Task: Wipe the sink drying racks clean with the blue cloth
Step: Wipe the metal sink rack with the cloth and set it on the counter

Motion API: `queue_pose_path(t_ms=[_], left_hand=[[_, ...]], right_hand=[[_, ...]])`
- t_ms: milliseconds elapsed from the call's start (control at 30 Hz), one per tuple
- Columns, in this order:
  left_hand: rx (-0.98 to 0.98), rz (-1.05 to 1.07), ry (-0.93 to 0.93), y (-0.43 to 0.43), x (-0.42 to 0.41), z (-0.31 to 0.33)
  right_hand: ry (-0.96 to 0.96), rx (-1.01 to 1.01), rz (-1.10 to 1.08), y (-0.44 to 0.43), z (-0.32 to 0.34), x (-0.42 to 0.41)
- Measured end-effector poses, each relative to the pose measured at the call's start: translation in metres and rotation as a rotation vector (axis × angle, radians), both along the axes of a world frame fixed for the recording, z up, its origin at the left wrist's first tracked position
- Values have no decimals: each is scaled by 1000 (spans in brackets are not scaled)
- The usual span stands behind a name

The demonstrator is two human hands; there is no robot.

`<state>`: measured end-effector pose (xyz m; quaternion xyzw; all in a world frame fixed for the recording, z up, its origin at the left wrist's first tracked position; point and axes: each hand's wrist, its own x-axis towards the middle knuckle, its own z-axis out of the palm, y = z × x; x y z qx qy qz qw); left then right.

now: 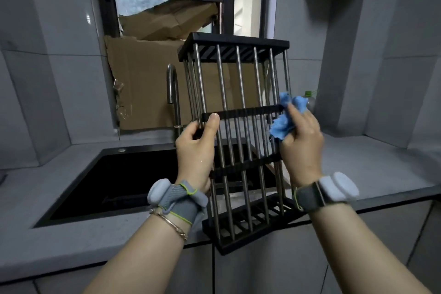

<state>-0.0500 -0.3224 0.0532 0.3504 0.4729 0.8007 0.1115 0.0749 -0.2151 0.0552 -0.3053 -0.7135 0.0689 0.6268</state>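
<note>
Grey tiles and a grey counter [71, 241] fill the frame, with the black sink [119, 174] at lower left and its faucet [173, 93] behind. I see the drying rack [238, 93] held upright in the middle of the picture. Whether its lower end rests on the counter edge, I cannot tell.

My left hand [195, 148] grips the rack's left rods, thumb on the upper black cross strip. My right hand [300, 145] pinches the bunched blue cloth [284, 124] against the right edge.

I judge the rack stiff and light enough for one hand. Its steel rods look smooth and likely slippery, so the black strips and end frames are the safer hold. The cloth is soft enough to wrap round a rod.
</note>
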Motion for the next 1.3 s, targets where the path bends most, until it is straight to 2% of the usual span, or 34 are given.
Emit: queue_pose_path(t_ms=[67,133,200,300,433,500,567,633,700,800,967,1100,1167,1300], left_hand=[[14,0,-3,-2,4,1],[20,29,-17,0,8,0],[37,49,-87,5,9,3],[86,41,-234,10,6,10],[116,32,-275,8,-8,9],[89,0,-292,6,-14,5],[49,19,-300,-1,-16,5],[40,35,-312,-3,-17,5],[39,43,-319,-3,-17,5],[84,57,-340,-4,-17,8],[101,114,-341,-5,-10,8],[48,120,-386,-9,-9,10],[61,93,-401,-11,-13,10],[54,104,-411,-19,-23,10]], right_hand=[[57,-101,-19,4,5,1],[94,-93,-5,-8,9,-5],[65,41,30,-29,6,-15],[-124,334,196,-66,-26,-32],[-259,480,332,-74,-54,-25],[-229,406,206,-50,-45,-15],[-125,214,76,-26,-29,-8],[-51,18,6,-16,-16,-8],[-65,-51,-31,-19,-13,-14],[-136,5,-28,-34,-18,-18],[-266,203,107,-71,-39,-28],[-314,369,333,-103,-48,-42],[-302,343,378,-95,-41,-38],[-270,155,176,-53,-27,-18]])
